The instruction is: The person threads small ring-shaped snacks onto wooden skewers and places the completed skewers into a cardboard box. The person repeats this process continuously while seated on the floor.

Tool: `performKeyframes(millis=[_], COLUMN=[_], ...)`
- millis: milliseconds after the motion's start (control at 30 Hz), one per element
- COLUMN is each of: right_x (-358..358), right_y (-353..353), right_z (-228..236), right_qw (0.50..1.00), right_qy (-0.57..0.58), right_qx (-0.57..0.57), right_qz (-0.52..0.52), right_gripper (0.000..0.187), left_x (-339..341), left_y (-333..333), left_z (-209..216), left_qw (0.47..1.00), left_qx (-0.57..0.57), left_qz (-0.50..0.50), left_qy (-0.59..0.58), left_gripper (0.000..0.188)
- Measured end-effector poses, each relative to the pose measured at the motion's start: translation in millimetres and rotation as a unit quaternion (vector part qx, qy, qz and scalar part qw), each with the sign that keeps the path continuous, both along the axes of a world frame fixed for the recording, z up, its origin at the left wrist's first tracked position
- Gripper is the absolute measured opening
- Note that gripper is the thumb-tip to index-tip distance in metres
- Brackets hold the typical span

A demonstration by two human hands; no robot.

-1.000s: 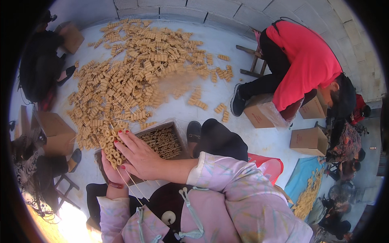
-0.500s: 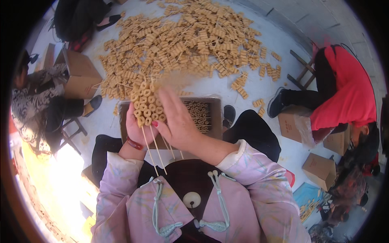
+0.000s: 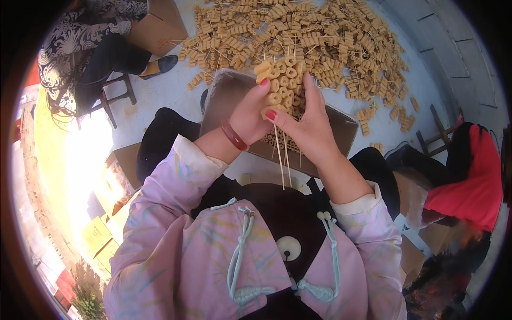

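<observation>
Between my two hands is a bundle of skewers (image 3: pixel 286 88) threaded with tan, ring-shaped puffed pieces, their round ends facing me. My left hand (image 3: pixel 249 112), with a reddish-brown bangle on its wrist, is closed around the left side. Gripping the right side is my right hand (image 3: pixel 314 128), its thumb pressed across the lower front and its fingers along the far edge. Several thin bare sticks (image 3: pixel 279 160) point down toward me. Directly below is an open cardboard box (image 3: pixel 341 128); more ringed skewers (image 3: pixel 273 140) lie inside, partly hidden by my hands.
A large heap of the same skewers (image 3: pixel 341 42) spreads over the pale floor beyond the box. At left, a person in patterned sleeves (image 3: pixel 64 58) sits by another carton (image 3: pixel 160 29). A person in red (image 3: pixel 469 181) bends down at right, near a wooden stool (image 3: pixel 437 133).
My right hand was blurred and open against the bundle; now it grips the right side. My view has shifted, placing the box and heap further right, and the box looks tilted.
</observation>
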State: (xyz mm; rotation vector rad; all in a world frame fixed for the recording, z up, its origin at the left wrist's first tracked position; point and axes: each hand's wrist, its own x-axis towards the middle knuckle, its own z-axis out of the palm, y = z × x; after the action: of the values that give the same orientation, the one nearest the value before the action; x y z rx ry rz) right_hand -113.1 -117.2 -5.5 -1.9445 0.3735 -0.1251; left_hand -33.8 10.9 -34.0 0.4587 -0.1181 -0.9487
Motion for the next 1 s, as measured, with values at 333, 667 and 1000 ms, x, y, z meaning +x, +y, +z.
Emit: performKeyframes(millis=[333,667,1000], right_x=[4.5,-1.2,-6.3], right_y=[-4.0,-21.4,-31.5], right_z=[1.2,-17.3,-110.9], right_qw=[0.995,0.977,0.892], right_qy=[-0.102,-0.066,0.12], right_qx=[-0.019,0.172,0.411], right_qz=[-0.004,0.103,0.144], right_gripper=[0.097,0.094,0.093], left_x=[-8.2,-21.8,-7.0], left_y=[-7.2,17.1,67.1], left_z=[18.8,9.3,-3.5], left_qw=[0.998,0.993,0.863], left_qx=[-0.017,0.062,0.414], left_qz=[0.025,0.009,-0.243], left_qy=[-0.057,-0.096,-0.154], left_gripper=[0.049,0.062,0.056])
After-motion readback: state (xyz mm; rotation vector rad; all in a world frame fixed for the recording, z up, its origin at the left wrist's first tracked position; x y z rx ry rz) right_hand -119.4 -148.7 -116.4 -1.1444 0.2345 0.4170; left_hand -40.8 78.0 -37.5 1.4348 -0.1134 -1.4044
